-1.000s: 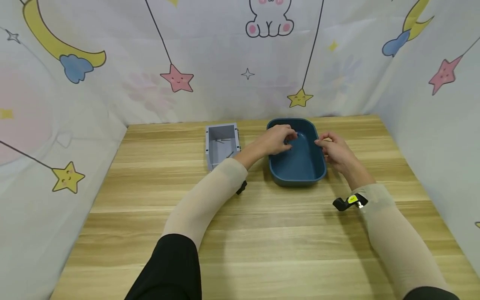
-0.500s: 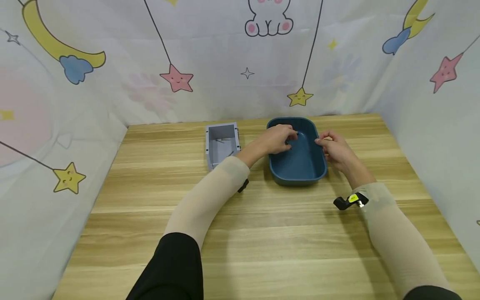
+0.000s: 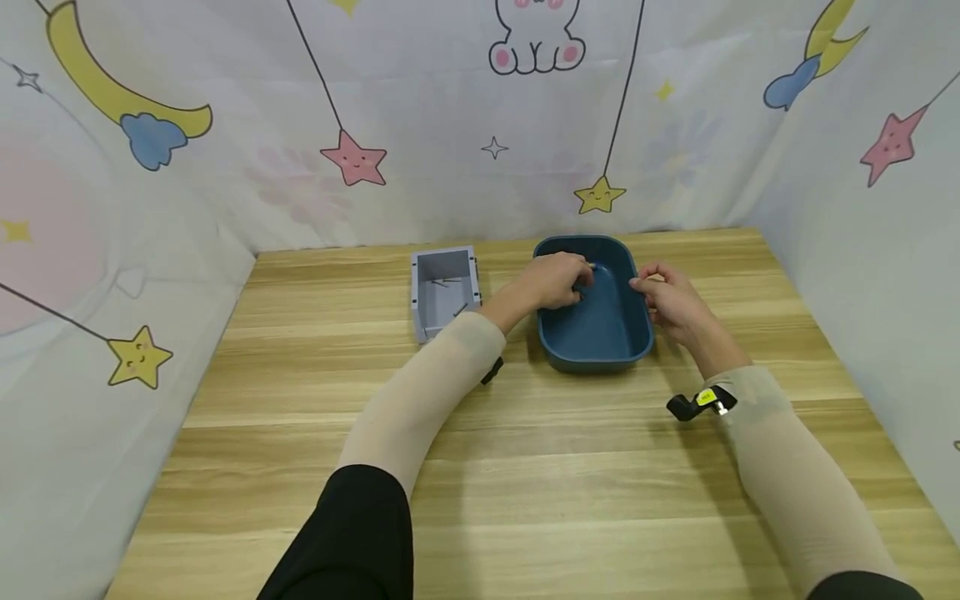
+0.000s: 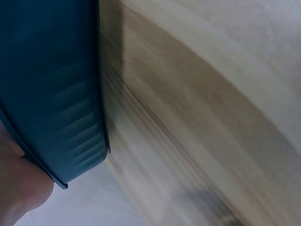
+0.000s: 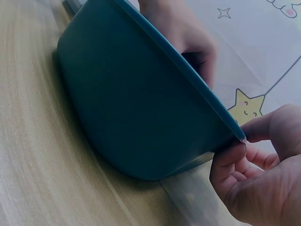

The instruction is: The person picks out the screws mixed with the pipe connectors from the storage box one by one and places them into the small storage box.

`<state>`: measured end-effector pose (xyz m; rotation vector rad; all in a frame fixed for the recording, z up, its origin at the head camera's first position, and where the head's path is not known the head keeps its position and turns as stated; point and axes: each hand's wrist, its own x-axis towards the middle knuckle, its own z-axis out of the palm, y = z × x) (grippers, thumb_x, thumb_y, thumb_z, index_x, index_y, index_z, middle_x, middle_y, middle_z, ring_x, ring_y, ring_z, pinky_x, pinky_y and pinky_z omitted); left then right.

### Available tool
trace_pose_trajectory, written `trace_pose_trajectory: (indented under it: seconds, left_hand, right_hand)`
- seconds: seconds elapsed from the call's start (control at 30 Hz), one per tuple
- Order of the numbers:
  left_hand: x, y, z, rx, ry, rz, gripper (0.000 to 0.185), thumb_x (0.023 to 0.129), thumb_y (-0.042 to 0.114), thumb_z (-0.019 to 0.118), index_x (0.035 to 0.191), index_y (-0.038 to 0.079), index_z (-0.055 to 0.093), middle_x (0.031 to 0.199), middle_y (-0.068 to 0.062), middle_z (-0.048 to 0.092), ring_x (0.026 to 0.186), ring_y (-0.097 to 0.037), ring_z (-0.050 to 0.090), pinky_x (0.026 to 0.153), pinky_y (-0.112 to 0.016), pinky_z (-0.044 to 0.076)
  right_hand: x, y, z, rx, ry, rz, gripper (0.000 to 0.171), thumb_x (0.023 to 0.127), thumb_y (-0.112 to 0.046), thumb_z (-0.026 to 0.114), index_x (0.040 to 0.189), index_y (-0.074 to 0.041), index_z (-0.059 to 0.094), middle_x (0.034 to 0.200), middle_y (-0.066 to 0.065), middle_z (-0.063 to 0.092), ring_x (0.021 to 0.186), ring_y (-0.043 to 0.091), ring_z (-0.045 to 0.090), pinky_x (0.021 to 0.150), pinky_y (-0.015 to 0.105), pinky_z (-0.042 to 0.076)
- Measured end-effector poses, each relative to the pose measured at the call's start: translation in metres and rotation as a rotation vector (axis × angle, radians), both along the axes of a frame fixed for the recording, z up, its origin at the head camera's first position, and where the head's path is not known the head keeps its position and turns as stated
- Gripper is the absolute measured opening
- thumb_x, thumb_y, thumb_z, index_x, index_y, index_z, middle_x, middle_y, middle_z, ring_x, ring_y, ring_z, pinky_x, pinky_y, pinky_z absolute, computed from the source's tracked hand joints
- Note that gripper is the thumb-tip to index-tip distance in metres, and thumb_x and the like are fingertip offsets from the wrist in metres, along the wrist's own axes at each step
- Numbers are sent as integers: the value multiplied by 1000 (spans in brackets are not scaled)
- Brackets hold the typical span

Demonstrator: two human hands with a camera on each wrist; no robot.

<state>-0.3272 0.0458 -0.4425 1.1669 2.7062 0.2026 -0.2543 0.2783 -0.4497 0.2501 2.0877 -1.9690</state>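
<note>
A dark blue plastic basin (image 3: 596, 333) stands at the back of the wooden table. My left hand (image 3: 557, 282) reaches over its left wall, fingers bent down inside. A tiny yellowish thing (image 3: 592, 266) shows by those fingertips; whether they pinch anything I cannot tell. On the basin's right side, my right hand (image 3: 671, 302) pinches the rim between thumb and fingers, plain in the right wrist view, where the basin (image 5: 136, 94) fills the middle. The left wrist view catches the basin's outer wall (image 4: 56, 103) and part of the left hand (image 4: 23, 188).
Left of the basin is a small grey open box (image 3: 414, 312) with several thin metal pieces, like screws or nails (image 3: 444, 282), lying in it. My left forearm passes over its near right corner. A printed cloth (image 3: 450, 200) hangs behind the wooden table (image 3: 300, 375).
The left hand has shifted slightly right and down within the basin, uncovering a bit more of the metal pieces in the grey box. The right hand keeps its place on the rim.
</note>
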Motion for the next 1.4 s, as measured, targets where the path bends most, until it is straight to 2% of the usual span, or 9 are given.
trace_pose_trajectory:
  seconds: [0.33,0.53,0.73,1.0,1.4]
  left_hand:
    - [1,5,-2,-85,38,2,22,105,27,68,126,24,74,124,6,69,108,-11,64,89,-33,55]
    - [3,5,-5,-91,79,-6,8,104,22,67,109,25,74,108,7,68,94,-11,62,79,-30,53]
    - [4,4,-6,-80,84,4,10,104,20,65,99,26,70,98,8,67,85,-11,60,73,-28,51]
    - [6,3,-6,-89,89,13,11,107,22,61,100,26,69,97,9,67,80,-11,61,71,-28,50]
    - [5,3,-10,-86,104,2,14,110,24,55,105,24,68,100,7,67,82,-11,60,74,-29,51]
  right_hand:
    - [-1,1,-1,5,4,6,14,109,-19,62,115,-14,50,78,-6,51,62,6,47,49,23,39]
    - [-1,0,-1,-17,7,-1,14,109,-17,61,115,-12,50,77,-5,51,61,6,47,49,23,41]
    - [0,0,-1,-7,8,10,15,109,-19,61,116,-12,49,77,-6,49,61,7,45,49,24,37]
    - [-1,0,-1,-13,6,2,14,109,-18,61,114,-13,49,76,-6,50,60,6,46,48,22,38]
    - [-1,1,-3,-1,6,11,14,110,-19,60,117,-13,49,78,-6,52,62,6,49,50,23,40]
